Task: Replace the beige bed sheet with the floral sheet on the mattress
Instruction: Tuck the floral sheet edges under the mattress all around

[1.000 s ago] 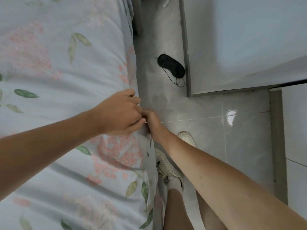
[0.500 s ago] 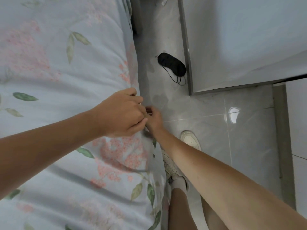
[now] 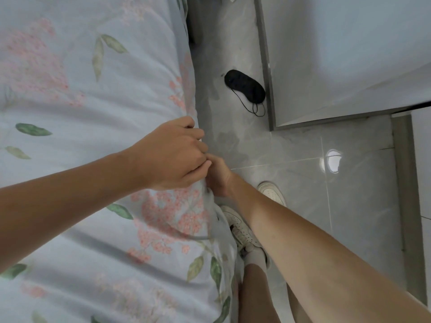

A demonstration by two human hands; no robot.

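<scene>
The floral sheet [image 3: 88, 108], pale blue with pink flowers and green leaves, covers the mattress across the left half of the view. My left hand [image 3: 172, 155] sits on the mattress's right edge with fingers curled, gripping the sheet's edge there. My right hand [image 3: 218, 176] is just beside and below it at the mattress side, fingers hidden against the hanging sheet fabric. The two hands touch. No beige sheet is in view.
A black sleep mask [image 3: 245, 86] with a thin cord lies on the grey tiled floor [image 3: 291, 183] between the bed and a white cabinet [image 3: 338, 54]. My white sneakers [image 3: 242, 229] stand close against the bed's side.
Both hands stay together at the mattress edge, with only small shifts. The right hand has dropped slightly lower along the side of the mattress.
</scene>
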